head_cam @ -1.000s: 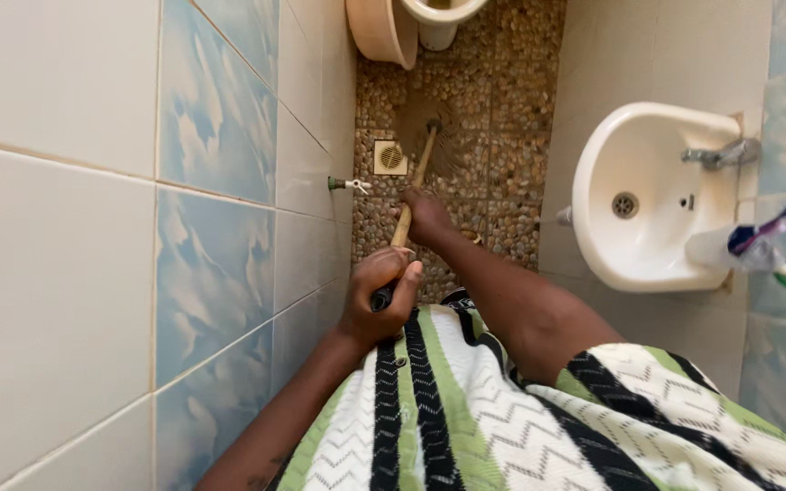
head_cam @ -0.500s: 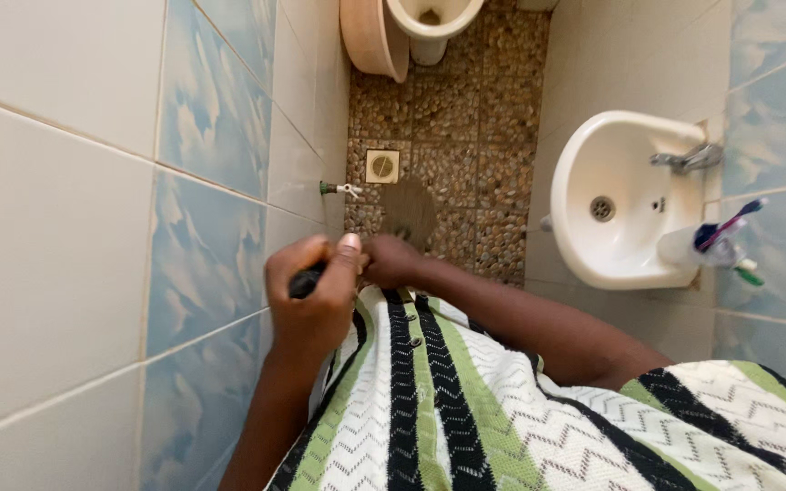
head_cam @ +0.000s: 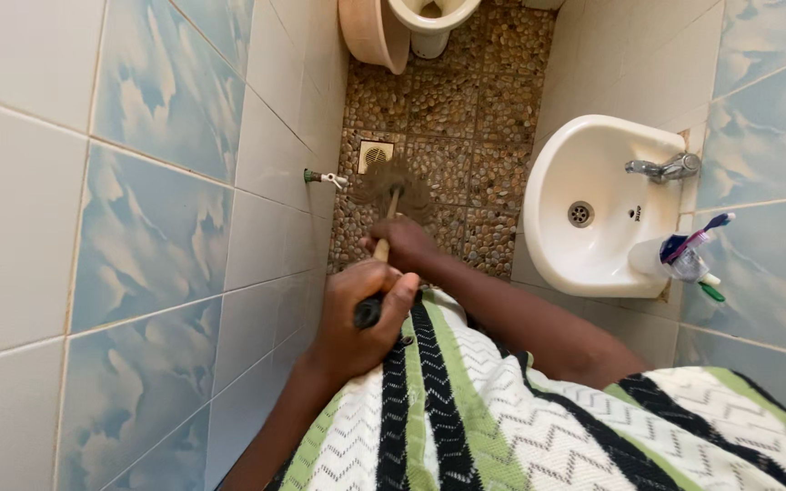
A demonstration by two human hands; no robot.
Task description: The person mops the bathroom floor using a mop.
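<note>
I look straight down in a narrow tiled bathroom. Both hands hold a long wooden broom handle (head_cam: 387, 225). My left hand (head_cam: 357, 314) is closed around its black top end, close to my striped shirt. My right hand (head_cam: 400, 244) grips the handle lower down. The brown bristle head (head_cam: 393, 186) is blurred and rests on the pebble-patterned floor (head_cam: 466, 118), just below a small square floor drain (head_cam: 375, 155).
A white wall basin (head_cam: 593, 205) with a metal tap (head_cam: 661, 168) hangs at right; a cup with toothbrushes (head_cam: 675, 255) sits on its edge. A toilet bowl (head_cam: 431, 16) and pink basin (head_cam: 370, 32) stand at top. A small wall valve (head_cam: 320, 177) protrudes at left.
The broom head swept back toward me from the far floor, then pushed out again near the drain. My left hand rose and then dropped back to my chest.
</note>
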